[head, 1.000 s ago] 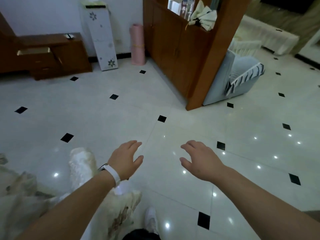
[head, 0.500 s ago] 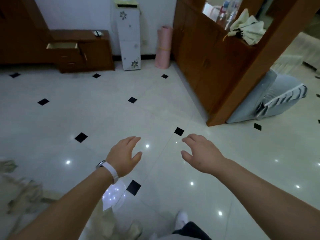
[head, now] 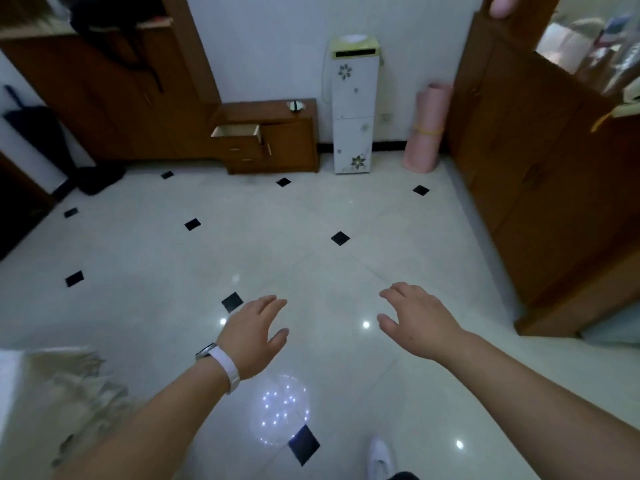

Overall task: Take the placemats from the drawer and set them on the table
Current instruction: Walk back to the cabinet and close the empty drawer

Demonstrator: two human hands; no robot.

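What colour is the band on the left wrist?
The band is white; head view.

Floor (head: 311, 220): glossy white tile, black diamonds | wall (head: 277, 46) far ahead of me: white | tall cabinet (head: 104, 109): far left | wooden unit (head: 540, 168): right

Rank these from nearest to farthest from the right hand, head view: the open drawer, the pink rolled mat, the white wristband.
From the right hand:
1. The white wristband, worn on the other wrist, just to its left.
2. The pink rolled mat, standing straight ahead across the room.
3. The open drawer, equally far back but well off to the left.
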